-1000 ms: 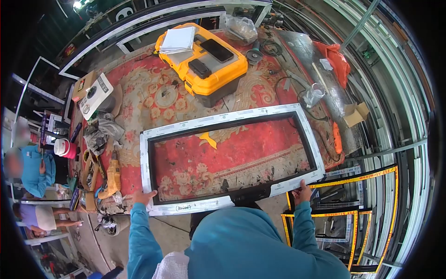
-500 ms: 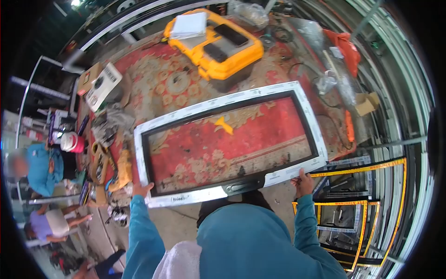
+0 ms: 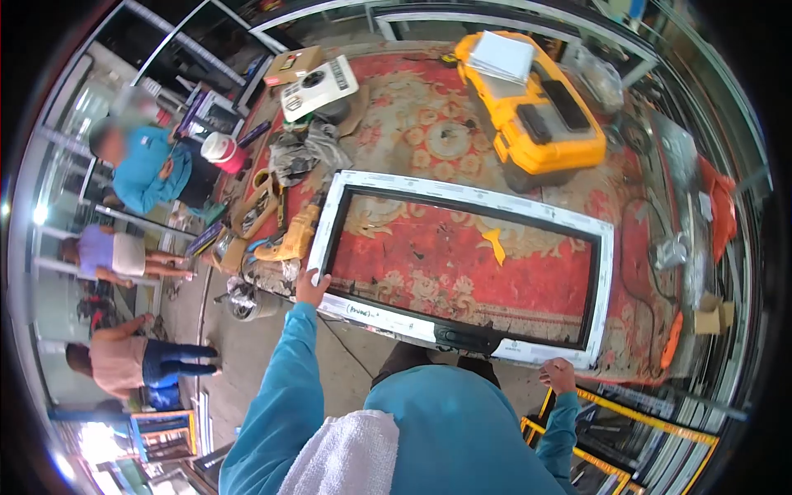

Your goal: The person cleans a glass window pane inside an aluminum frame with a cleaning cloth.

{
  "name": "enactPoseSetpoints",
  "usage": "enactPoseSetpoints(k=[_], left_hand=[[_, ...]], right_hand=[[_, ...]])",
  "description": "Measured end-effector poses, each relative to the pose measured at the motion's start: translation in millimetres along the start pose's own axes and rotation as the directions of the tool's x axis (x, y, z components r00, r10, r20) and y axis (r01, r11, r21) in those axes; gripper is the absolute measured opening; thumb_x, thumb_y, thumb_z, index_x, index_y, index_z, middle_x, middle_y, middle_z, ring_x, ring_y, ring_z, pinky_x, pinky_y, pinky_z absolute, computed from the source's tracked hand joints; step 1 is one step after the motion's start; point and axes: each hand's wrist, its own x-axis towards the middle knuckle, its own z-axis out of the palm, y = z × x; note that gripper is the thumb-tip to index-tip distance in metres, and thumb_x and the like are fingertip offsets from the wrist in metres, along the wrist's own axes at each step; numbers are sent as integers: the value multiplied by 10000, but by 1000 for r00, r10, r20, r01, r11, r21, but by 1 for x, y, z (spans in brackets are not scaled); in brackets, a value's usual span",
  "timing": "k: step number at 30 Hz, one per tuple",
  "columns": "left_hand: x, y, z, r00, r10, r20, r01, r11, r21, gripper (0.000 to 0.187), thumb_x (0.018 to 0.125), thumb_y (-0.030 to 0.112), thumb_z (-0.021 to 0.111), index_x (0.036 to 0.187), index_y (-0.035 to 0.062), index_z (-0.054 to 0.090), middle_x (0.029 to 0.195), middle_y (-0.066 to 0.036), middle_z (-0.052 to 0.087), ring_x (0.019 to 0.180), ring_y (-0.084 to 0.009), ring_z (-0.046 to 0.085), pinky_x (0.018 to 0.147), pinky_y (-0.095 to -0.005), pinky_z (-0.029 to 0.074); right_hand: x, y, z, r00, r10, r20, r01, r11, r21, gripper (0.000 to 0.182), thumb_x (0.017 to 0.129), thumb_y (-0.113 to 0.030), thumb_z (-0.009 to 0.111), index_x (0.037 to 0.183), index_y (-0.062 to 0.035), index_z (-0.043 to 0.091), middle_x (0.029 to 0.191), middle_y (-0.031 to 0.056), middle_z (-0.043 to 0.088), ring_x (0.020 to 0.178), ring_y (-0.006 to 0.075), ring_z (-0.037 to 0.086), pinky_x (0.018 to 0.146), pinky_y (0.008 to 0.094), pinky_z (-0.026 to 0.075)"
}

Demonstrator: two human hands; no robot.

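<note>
A rectangular window frame (image 3: 470,195), covered in white film with a black inner edge, lies on the red patterned carpet (image 3: 429,115) of the table. My left hand (image 3: 311,289) grips its near left corner, thumb on top. By its near right corner is my right hand (image 3: 558,374), with the fingers curled in; whether they hold anything is too small to tell. A black handle (image 3: 467,339) sits on the near side of the frame, between my hands. Through the opening a yellow tool (image 3: 495,244) shows on the carpet.
An open yellow case (image 3: 551,153) with papers stands at the back. Left of the frame are a yellow-orange power tool (image 3: 297,234), grey plastic and a white-and-pink bucket (image 3: 223,153). Several people stand at the left. Yellow-edged frames (image 3: 652,419) lean at the lower right.
The view has turned, so the table and frame appear rotated clockwise. More people show at the left. My hands remain by the near corners of the frame.
</note>
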Motion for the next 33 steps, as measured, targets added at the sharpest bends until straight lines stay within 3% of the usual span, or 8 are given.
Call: enactPoseSetpoints(k=[4,7,10,15,22,28,31,33], left_hand=[[-81,18,0,972,14,-236,-36,995,-89,340,789,273,717,1041,59,640,1278,-270,493,1206,-417,452,1026,-466,365],[-160,13,15,973,-48,-224,34,997,-65,277,780,221,711,997,64,642,1243,-249,524,1192,-415,462,1006,-459,386],[-245,0,37,944,-284,170,306,944,-122,357,830,333,668,1035,40,671,1101,-239,625,1062,-396,572,935,-443,451],[-351,20,56,568,-423,706,599,801,-1,538,905,478,527,1111,-3,649,1058,-225,667,1034,-346,625,909,-418,474],[-461,-26,135,535,-496,684,724,686,-69,517,948,400,511,1203,-43,590,1123,-216,652,1074,-309,610,957,-371,448],[-420,8,140,572,-428,700,762,593,-259,583,952,481,479,1260,-8,559,1223,-173,613,1103,-271,589,979,-354,438],[-392,13,155,574,-395,717,758,589,-282,590,952,487,473,1262,-8,558,1226,-173,611,1104,-271,588,981,-355,436],[-380,15,159,565,-374,736,758,588,-283,594,951,491,470,1263,-8,557,1228,-173,609,1105,-270,587,983,-355,434]], right_hand=[[58,-64,30,940,-342,18,335,909,-247,196,851,-198,656,852,-3,644,753,119,662,664,189,659,546,304,519],[96,-139,86,769,-631,107,585,626,-516,263,824,-274,672,869,-16,647,806,159,668,771,284,666,678,380,517],[130,-189,142,742,-661,114,539,486,-688,351,812,-356,675,945,-35,627,883,178,672,838,363,651,732,458,512],[165,-220,174,846,-525,88,350,424,-835,457,766,-403,709,1035,-53,591,990,198,650,924,384,633,792,478,511],[198,-210,177,847,-523,92,367,451,-813,434,719,-390,755,947,-34,653,919,186,682,879,366,658,774,463,524],[187,-224,179,834,-485,263,493,441,-750,345,731,-322,761,843,-17,645,786,156,685,726,308,676,658,426,534],[179,-235,180,838,-257,482,393,897,-204,180,813,-161,723,837,-31,601,654,57,630,492,113,585,456,265,483],[190,-244,183,817,-276,506,383,916,-118,171,818,-150,716,846,-32,595,649,56,628,500,120,591,454,261,480]])
